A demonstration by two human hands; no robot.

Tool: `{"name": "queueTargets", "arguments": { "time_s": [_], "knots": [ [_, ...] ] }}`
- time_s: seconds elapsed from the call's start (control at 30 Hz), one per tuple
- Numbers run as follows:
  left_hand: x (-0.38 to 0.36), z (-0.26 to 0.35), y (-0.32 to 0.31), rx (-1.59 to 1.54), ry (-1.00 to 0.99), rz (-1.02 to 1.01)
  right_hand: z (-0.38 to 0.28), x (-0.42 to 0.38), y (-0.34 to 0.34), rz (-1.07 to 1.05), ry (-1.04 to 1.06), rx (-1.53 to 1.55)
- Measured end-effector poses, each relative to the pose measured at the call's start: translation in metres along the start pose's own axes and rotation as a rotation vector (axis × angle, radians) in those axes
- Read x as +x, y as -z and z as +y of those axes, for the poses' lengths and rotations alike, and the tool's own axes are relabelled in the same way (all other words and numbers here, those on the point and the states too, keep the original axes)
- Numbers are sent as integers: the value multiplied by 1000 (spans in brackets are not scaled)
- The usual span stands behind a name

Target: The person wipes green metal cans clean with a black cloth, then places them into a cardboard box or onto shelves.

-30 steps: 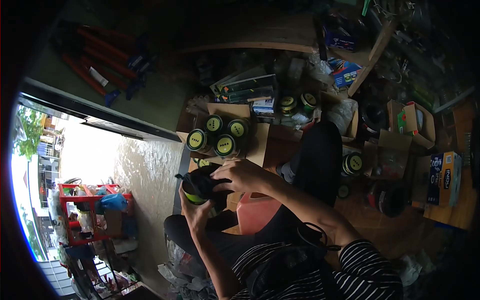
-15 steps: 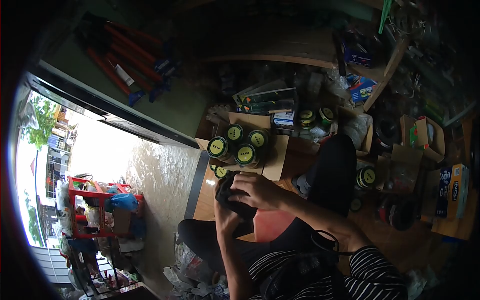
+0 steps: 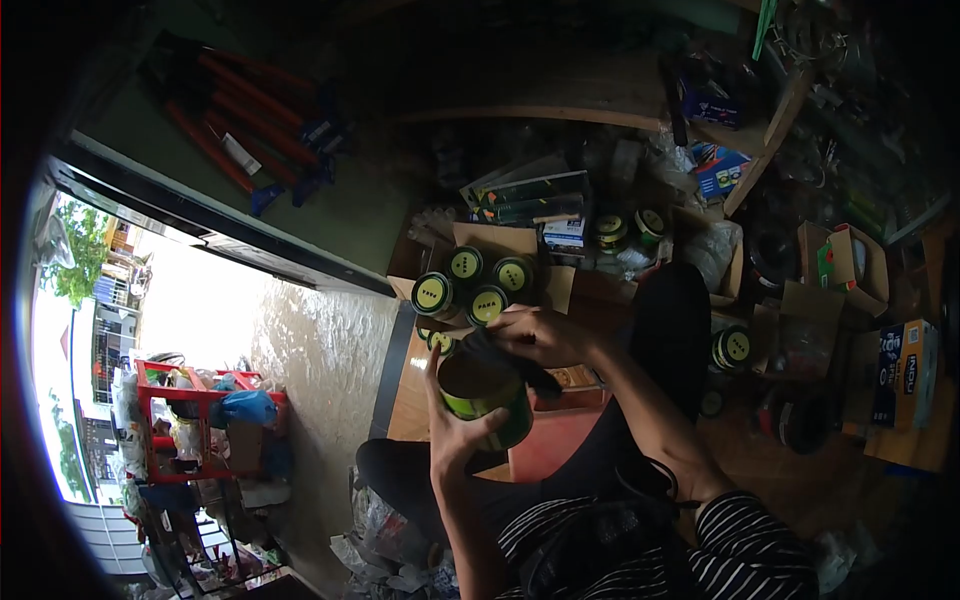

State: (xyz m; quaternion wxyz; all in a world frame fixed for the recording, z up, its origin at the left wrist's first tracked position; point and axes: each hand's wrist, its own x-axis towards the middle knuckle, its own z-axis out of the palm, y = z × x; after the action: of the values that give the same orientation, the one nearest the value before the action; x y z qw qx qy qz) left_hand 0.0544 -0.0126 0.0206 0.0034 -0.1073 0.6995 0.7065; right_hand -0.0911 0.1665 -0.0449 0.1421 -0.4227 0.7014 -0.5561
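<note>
My left hand (image 3: 456, 436) is closed around a green can (image 3: 510, 425), which tilts above my lap with a plain tan-brown end facing up. In my right hand (image 3: 540, 338) is a bunched dark cloth (image 3: 508, 362), pressed against the can's far side. Just beyond my hands, an open cardboard box (image 3: 497, 237) holds several cans with yellow-green lids, such as the near can (image 3: 487, 305). More lids show low beside the box, partly behind my left hand.
A red surface (image 3: 555, 440) lies between my legs. Cans (image 3: 733, 346) and cardboard boxes (image 3: 800, 335) stand to the right. Plastic bags (image 3: 385, 540) lie at lower left, near a red rack (image 3: 215, 410) by the doorway. A wooden shelf (image 3: 560, 112) runs across the back.
The can's tan end and green side have come into view in my left hand. My right hand has moved right and up with the cloth, uncovering part of the can.
</note>
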Motion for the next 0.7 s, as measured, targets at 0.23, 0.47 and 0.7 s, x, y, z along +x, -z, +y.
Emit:
{"name": "queueTargets", "arguments": {
  "time_s": [0.23,0.47,0.7],
  "knots": [
    [10,-21,-8,61,-72,91,-51,-8,-1,-106,53,69],
    [0,-33,29,-191,-52,238,-18,-4,-2,385,-264,-109],
    [0,-63,17,-948,-142,104,-6,7,-61,135,-301,502]
  ]
}}
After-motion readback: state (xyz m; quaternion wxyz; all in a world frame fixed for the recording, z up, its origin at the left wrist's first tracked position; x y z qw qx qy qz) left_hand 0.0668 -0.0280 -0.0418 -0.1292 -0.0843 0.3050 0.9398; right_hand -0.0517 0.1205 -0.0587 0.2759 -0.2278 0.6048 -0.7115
